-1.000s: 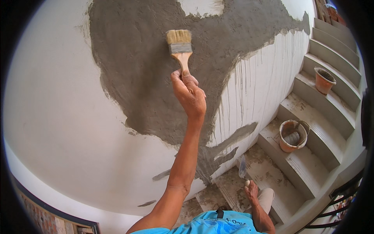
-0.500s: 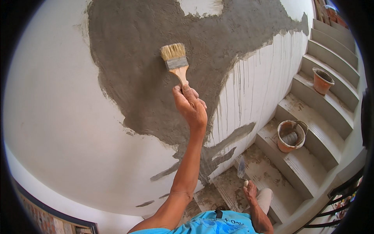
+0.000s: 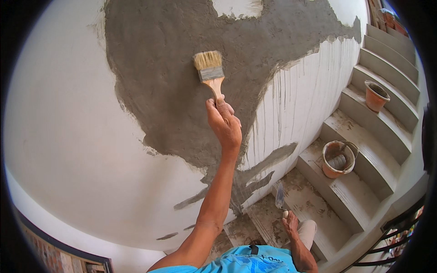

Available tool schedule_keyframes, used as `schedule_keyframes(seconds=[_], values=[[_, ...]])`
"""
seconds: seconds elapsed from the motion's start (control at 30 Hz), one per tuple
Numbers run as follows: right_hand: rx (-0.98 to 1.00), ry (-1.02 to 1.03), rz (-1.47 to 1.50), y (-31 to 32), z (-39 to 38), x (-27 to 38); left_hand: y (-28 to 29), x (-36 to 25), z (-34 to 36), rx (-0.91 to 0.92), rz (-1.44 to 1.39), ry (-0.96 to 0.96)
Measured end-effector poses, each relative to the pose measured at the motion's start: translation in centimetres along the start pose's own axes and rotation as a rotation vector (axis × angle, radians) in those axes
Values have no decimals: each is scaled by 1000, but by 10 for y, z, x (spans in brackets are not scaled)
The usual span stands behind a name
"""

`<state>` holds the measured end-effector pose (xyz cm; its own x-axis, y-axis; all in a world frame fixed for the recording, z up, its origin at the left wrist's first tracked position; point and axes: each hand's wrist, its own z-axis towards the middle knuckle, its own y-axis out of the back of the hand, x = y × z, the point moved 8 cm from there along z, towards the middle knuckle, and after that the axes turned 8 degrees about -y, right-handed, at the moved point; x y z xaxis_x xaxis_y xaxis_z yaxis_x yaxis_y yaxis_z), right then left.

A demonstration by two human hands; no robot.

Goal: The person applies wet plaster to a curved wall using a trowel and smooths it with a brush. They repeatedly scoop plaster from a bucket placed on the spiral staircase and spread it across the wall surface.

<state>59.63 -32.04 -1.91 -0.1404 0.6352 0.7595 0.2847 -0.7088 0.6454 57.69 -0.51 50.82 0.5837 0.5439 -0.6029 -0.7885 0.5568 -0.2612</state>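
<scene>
Raised in front of me, my left hand (image 3: 224, 122) is closed around the wooden handle of a wide flat paintbrush (image 3: 212, 75). Its pale bristles point up, against or just off a large patch of wet grey cement plaster (image 3: 168, 109) on the white wall; contact cannot be made out. Low by my right leg, my right hand (image 3: 290, 223) grips the light-coloured handle of a small trowel (image 3: 280, 196), with the metal blade pointing up and away from me.
Concrete stairs (image 3: 346, 123) climb to the right along the wall. An orange bucket (image 3: 337, 159) with something grey inside stands on a lower step, and another orange bucket (image 3: 377, 96) higher up. A black railing (image 3: 387, 245) curves at lower right. Grey drips streak the white wall (image 3: 296, 86).
My left hand has shifted the brush slightly to the right across the plaster. My right hand still holds the trowel in nearly the same spot.
</scene>
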Motion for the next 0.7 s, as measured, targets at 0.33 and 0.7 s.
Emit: schedule_keyframes(seconds=[0.33, 0.7], values=[[-31, 40, 3, -2, 1, -7, 6, -5, -29, 98, -81, 89], [-85, -12, -59, 0, 5, -10, 86, -76, 1, -244, 409, -439]])
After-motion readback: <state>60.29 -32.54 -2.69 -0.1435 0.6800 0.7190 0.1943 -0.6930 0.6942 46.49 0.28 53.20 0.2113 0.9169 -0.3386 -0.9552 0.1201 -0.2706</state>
